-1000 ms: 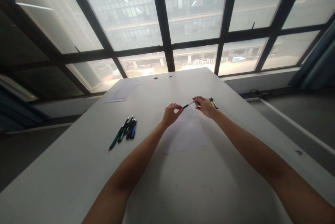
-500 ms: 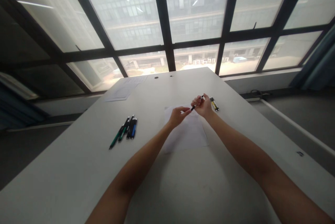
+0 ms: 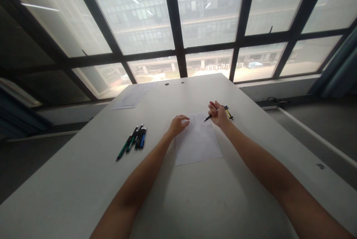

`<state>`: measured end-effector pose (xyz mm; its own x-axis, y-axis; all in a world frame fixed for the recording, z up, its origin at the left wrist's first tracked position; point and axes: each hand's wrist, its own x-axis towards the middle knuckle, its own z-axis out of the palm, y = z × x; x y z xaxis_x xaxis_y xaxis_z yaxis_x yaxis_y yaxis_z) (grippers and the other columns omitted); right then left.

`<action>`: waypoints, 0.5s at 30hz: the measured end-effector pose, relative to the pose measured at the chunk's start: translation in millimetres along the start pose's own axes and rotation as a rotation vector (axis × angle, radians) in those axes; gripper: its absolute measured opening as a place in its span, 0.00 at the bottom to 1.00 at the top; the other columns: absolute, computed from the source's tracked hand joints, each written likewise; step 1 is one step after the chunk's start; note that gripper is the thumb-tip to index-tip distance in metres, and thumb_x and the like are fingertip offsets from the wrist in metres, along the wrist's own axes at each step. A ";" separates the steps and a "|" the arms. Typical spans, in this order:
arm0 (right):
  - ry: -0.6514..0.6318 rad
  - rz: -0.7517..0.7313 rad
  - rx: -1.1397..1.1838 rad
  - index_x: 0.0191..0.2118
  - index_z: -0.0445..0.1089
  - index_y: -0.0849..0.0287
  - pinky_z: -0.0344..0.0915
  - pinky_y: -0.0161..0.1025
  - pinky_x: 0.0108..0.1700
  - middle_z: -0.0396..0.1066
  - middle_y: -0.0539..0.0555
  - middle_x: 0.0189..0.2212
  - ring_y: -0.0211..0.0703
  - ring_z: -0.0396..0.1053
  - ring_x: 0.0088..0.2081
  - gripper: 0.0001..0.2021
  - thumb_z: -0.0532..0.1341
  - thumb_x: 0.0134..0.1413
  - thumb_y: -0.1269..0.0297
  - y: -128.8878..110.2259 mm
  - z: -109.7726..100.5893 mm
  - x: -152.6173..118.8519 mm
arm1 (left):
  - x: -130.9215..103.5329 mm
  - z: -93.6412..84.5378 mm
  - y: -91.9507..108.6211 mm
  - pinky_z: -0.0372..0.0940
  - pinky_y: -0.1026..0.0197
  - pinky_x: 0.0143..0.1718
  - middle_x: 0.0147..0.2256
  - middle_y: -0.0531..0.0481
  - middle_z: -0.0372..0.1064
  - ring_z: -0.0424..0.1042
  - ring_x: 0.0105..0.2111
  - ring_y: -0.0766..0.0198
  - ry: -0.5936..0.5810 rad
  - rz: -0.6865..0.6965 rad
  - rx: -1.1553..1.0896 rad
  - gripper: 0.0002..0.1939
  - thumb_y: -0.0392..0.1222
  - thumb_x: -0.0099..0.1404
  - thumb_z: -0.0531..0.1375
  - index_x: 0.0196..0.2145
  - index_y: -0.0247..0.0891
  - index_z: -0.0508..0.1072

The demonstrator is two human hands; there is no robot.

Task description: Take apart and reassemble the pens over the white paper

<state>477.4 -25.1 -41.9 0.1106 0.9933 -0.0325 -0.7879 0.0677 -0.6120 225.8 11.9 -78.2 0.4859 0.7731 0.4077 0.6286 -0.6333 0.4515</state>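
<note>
A dark pen [image 3: 208, 117] is held in my right hand [image 3: 219, 114], its tip pointing down and left over the right side of a white sheet of paper [image 3: 198, 144]. My left hand [image 3: 178, 124] is at the paper's upper left edge, thumb and fingers apart with nothing between them. Whether it touches the sheet I cannot tell. Just beyond my right hand lie a few yellow and black pens [image 3: 228, 112], partly hidden by that hand.
On the left of the white table [image 3: 92, 179] lies a group of several black, green and blue pens [image 3: 136, 138]. More papers [image 3: 129, 99] lie at the far left edge. A small dark mark [image 3: 320, 166] is near the right edge. Large windows stand beyond.
My left hand has let go of the pen's end and moved left and slightly down. My right hand has kept the pen, and its fingers have shifted around it.
</note>
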 end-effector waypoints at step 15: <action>-0.058 -0.104 -0.435 0.35 0.68 0.56 0.56 0.29 0.21 0.72 0.49 0.26 0.35 0.68 0.24 0.22 0.71 0.41 0.46 26.3 -19.0 -8.9 | -15.6 0.6 26.7 0.49 0.44 0.66 0.63 0.42 0.60 0.57 0.64 0.46 -0.312 0.108 0.090 0.41 0.67 0.56 0.63 0.62 0.43 0.67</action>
<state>467.1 -33.9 -72.7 0.1314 0.9878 0.0834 -0.4455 0.1340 -0.8852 235.4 -17.1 -72.9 0.7065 0.6843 0.1808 0.6076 -0.7174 0.3409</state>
